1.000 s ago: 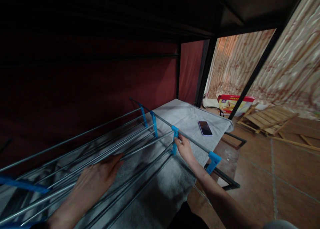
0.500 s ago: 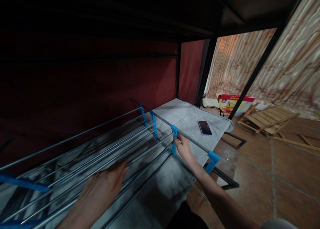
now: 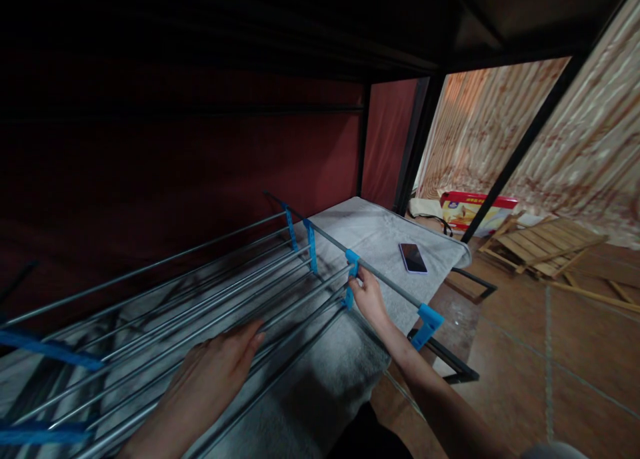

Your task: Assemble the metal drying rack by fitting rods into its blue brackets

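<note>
A drying rack point(image 3: 200, 335) of thin metal rods with blue plastic brackets lies across the grey cloth-covered surface point(image 3: 320, 352). My right hand point(image 3: 369, 295) pinches one blue bracket point(image 3: 353, 257) near the rack's right end, just below the end bar. Another blue bracket point(image 3: 429, 322) sits on that bar, closer to me. Over the rods in the lower middle, my left hand point(image 3: 217, 369) is closed on a front rod, its fingers partly hidden. To the right of the rack, a phone point(image 3: 413, 258) lies face up on the cloth.
Dark metal posts point(image 3: 425, 139) and a low dark overhead panel frame the space. A reddish-brown panel point(image 3: 250, 152) stands behind. On the tiled floor at right are a red and yellow box point(image 3: 475, 212), a folded wooden slatted piece point(image 3: 550, 242) and a patterned curtain point(image 3: 575, 139).
The view has shifted slightly, so most things sit a little to the right. Both hands keep their places on the rack, with hardly any movement.
</note>
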